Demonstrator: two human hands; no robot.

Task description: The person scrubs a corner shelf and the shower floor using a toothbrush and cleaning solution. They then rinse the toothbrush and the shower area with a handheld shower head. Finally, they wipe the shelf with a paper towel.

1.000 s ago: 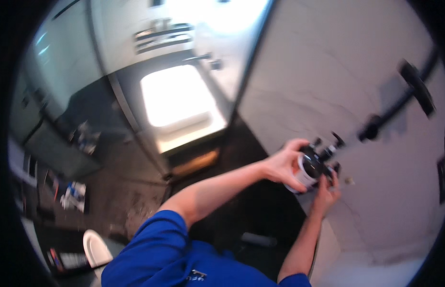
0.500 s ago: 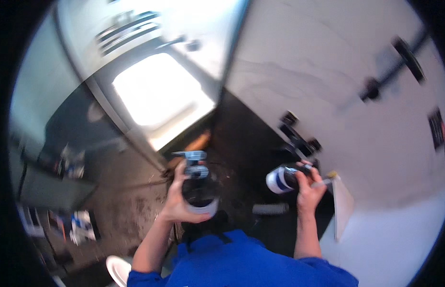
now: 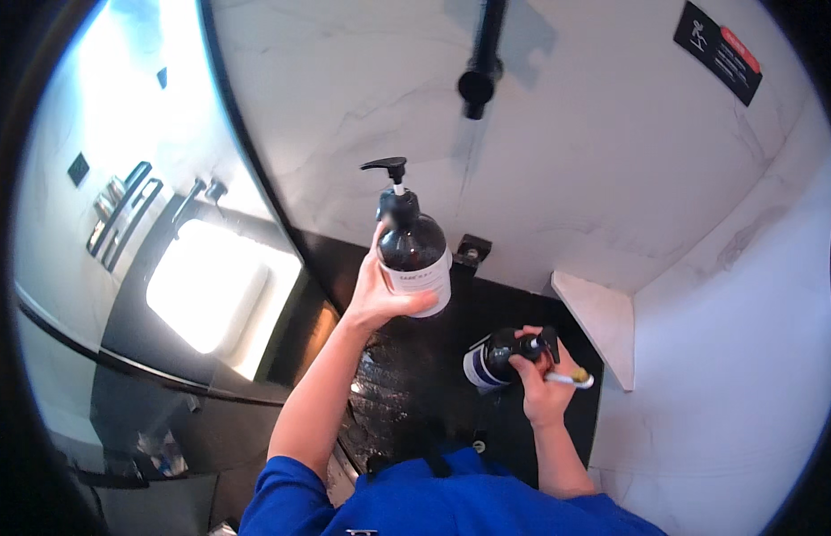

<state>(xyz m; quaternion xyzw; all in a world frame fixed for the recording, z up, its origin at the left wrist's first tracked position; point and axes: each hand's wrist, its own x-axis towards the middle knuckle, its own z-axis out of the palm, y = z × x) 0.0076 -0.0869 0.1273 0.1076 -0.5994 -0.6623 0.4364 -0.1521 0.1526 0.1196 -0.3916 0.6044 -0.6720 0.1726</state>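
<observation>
My left hand (image 3: 377, 299) is wrapped around a dark pump bottle (image 3: 413, 243) with a white label and a black pump head. It is raised in front of the marbled wall, tilted slightly. Lower and to the right, my right hand (image 3: 547, 400) grips the neck area of a second dark pump bottle (image 3: 488, 366), whose label is white and blue. This bottle leans over, its pump toward the right. A thin white stick-like thing with a yellowish part (image 3: 569, 379) sticks out from the same hand; its kind is unclear.
A pale triangular corner shelf (image 3: 603, 330) juts out at right. On the wall are a black shower fixture (image 3: 478, 85), a black fitting (image 3: 471, 252) and a dark sign (image 3: 719, 52). Beyond the glass at left stand a bright white basin (image 3: 210, 286) and a black rack (image 3: 125, 214).
My view has turned toward the right, so the basin sits further left. My left hand has lifted its bottle up and forward; my right hand keeps its bottle, now more clearly seen.
</observation>
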